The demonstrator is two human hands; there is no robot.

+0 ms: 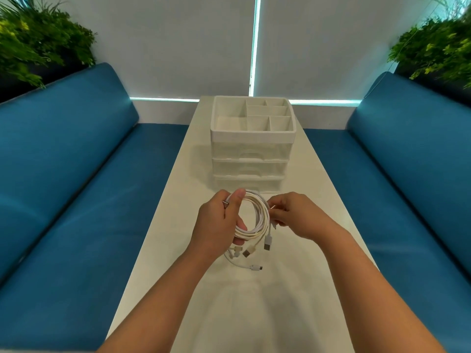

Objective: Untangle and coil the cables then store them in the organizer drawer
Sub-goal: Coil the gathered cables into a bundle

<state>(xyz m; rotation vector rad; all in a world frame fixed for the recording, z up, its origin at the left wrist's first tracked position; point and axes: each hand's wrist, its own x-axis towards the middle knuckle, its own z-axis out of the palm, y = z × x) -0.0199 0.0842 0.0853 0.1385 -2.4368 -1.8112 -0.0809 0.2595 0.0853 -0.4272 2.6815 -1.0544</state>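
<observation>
Two bare forearms reach out from the bottom edge over a long white table (153, 250), and both hands meet above its middle. Nearest the camera a loose white cable end (244, 266) lies on the tabletop, curving to a small plug. Just above it several more plugs hang down from the bundle — a white USB plug (268, 242), a beige one (248, 252) and a couple of smaller connectors beside the left wrist.

The left hand (219, 222) grips the coil of cables (257, 217), its fingers curled through the ring and its thumb pressed over the top of the loops, so the coil is held off the table. The coil is made of white and cream strands wound into a rough circle. The right hand (293, 215) pinches the right side of the coil between thumb and curled fingertips, where a thin strand crosses the loops; exactly which strand it holds is too small to tell.

Beyond the hands, near the far end of the table, stands the organizer (252, 154) — a white unit with three clear drawers stacked in front, all pushed in, and an open tray (216, 115) on top split into several compartments.

Blue padded benches (76, 161) run along both sides of the table. Behind them hang pale window blinds (178, 42) with a bright strip of light between and under them, and leafy green plants (33, 39) stand in both far corners.
</observation>
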